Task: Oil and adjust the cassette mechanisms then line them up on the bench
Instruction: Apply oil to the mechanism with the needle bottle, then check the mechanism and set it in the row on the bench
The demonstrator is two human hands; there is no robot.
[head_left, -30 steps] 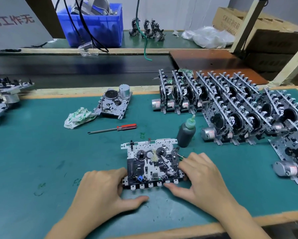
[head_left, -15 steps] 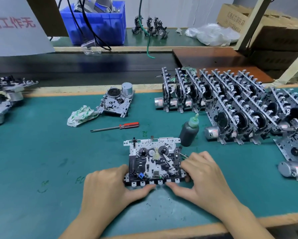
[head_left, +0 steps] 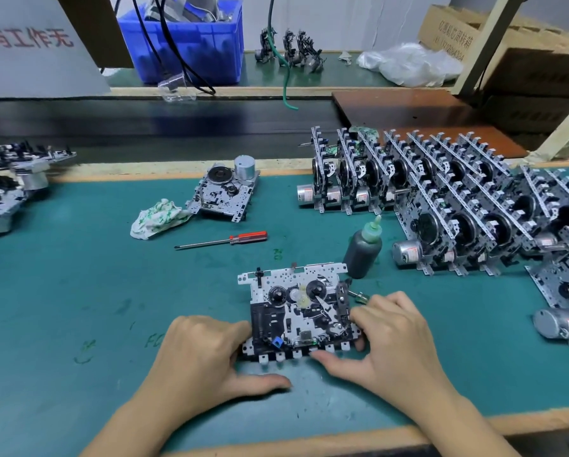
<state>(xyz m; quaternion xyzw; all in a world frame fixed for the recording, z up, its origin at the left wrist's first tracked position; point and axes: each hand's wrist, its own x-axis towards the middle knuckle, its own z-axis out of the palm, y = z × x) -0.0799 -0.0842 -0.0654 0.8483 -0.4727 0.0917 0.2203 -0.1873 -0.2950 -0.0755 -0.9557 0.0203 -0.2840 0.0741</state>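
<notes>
Two hands on one cassette mechanism [head_left: 298,311] lying flat on the green surface [head_left: 78,291]. The left hand [head_left: 199,361] has its fingers curled against the mechanism's left edge, thumb flat on the surface just in front of it. The right hand [head_left: 396,344] grips its right edge, thumb tip at the front tabs. Just behind the mechanism to the right stands the oil bottle [head_left: 363,249]; beyond that, rows of finished mechanisms [head_left: 441,192] standing on edge. Behind-left of it lie a red screwdriver [head_left: 223,240], a rag [head_left: 157,217] and what looks like another mechanism [head_left: 225,192], motor up.
</notes>
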